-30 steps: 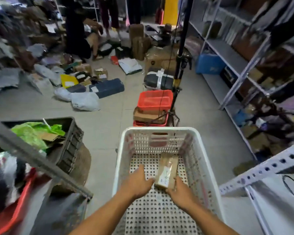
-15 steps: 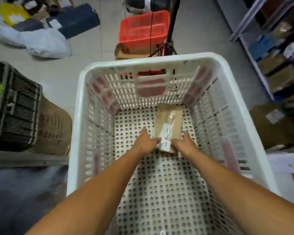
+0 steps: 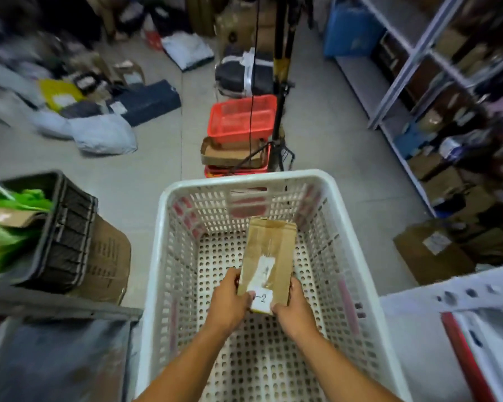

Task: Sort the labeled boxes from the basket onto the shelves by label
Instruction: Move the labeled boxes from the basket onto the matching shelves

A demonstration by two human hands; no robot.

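Head view. Both hands are working inside the white basket (image 3: pixel 157 256). Left hand (image 3: pixel 230 300) and right hand (image 3: pixel 295 310) are gripping the near end of a long brown labeled box (image 3: pixel 269 256), fingers curled round its left and right edges, thumbs lying on top. The far end of the box is pointing away from the fingertips, toward the basket's far wall. Whether the box is clear of the perforated floor or touching it, cannot tell.

A white label (image 3: pixel 262 298) is sitting between the two thumbs; "-2" is showing, and the left thumb is covering whatever comes ahead of it.

Step in hand, as judged: lifting the box out and reading it. Doing it well probably means sliding the left thumb off the label before choosing a shelf, keeping both sides pinched so the long box is not tipping forward, and raising it straight over the rim.

Containers:
- White basket: nothing else is showing in it but this box.
- Red basket (image 3: pixel 241 117), beyond the fingertips, past the far wall: sitting on a cardboard tray; contents unclear.
- Black crate (image 3: pixel 67 227), well left of the left hand: holding green bags and cardboard.
- Shelves (image 3: pixel 413 53), far right of the right hand: carrying brown boxes, blurred, shelf labels unreadable.
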